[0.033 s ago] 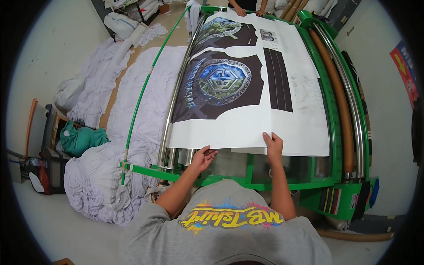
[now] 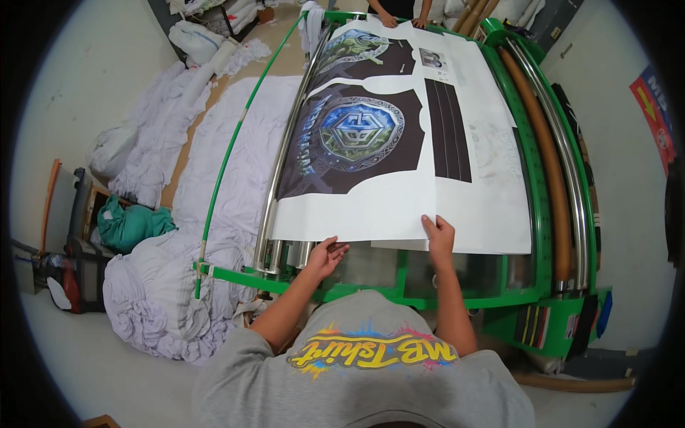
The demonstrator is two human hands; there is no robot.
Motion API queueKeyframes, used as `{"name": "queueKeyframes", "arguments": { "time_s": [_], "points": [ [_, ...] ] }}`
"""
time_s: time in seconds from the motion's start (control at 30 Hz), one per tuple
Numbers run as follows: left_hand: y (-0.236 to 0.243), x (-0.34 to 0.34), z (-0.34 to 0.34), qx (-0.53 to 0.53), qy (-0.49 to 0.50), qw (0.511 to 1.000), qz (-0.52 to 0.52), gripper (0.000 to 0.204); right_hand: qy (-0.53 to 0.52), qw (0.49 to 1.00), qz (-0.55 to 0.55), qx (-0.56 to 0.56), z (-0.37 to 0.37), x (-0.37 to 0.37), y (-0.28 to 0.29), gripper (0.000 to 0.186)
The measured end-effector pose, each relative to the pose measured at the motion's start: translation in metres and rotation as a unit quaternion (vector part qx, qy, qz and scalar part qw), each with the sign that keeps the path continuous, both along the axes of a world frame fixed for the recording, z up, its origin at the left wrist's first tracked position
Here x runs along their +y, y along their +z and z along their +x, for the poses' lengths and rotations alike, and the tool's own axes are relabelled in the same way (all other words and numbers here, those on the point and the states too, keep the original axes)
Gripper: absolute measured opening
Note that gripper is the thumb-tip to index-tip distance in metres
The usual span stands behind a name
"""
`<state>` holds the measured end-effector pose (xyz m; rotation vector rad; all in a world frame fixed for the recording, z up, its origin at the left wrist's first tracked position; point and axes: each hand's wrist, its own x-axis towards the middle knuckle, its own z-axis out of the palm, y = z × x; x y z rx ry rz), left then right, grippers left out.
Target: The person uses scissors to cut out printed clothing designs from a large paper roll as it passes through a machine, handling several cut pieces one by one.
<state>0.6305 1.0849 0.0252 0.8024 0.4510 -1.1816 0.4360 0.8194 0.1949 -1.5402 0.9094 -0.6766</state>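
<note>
Left hand (image 2: 327,260) and right hand (image 2: 440,237) each pinch near edge of printed paper sheet (image 2: 342,220), spread across green-framed roller machine (image 2: 532,171). Best held evenly taut, pull gentle, edge level, lest paper crease or skew.

Both forearms (image 2: 287,311) reach forward, left hand (image 2: 326,260) and right hand (image 2: 439,238) pinching, well apart.

Counted: wearer's hands (image 2: 326,260), two; co-worker's hands (image 2: 387,21), two; shirt-shaped prints (image 2: 360,133) on white paper (image 2: 357,215), two; small photo print (image 2: 431,58), one; lined dark block (image 2: 449,132), one; slanting green rod (image 2: 233,147), one; green bundle (image 2: 130,221), one.
</note>
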Motion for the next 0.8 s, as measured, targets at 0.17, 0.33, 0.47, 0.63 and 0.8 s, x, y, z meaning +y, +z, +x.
{"name": "queueKeyframes", "arguments": {
  "time_s": [0.17,0.33,0.47,0.63,0.8],
  "points": [
    [0.003,-0.004,-0.009,0.009,0.047,0.998,0.028,0.022,0.022,0.999,-0.033,-0.002,0.000,0.000,-0.007,0.030],
    [0.011,-0.011,-0.028,-0.074,0.098,0.981,0.152,0.043,0.058,0.998,-0.009,-0.012,0.015,0.022,0.025,0.027],
    [0.041,-0.021,-0.056,-0.613,0.019,0.683,0.397,0.085,0.086,0.995,-0.025,-0.045,0.040,0.043,0.043,0.027],
    [0.184,-0.035,-0.053,-0.832,-0.064,0.481,0.267,0.089,0.179,0.980,-0.083,-0.026,0.071,0.067,0.076,0.024],
    [0.111,0.009,0.010,-0.674,0.048,0.648,0.351,0.039,0.294,0.946,0.015,-0.135,0.077,0.083,0.085,0.026]
  ]
}}
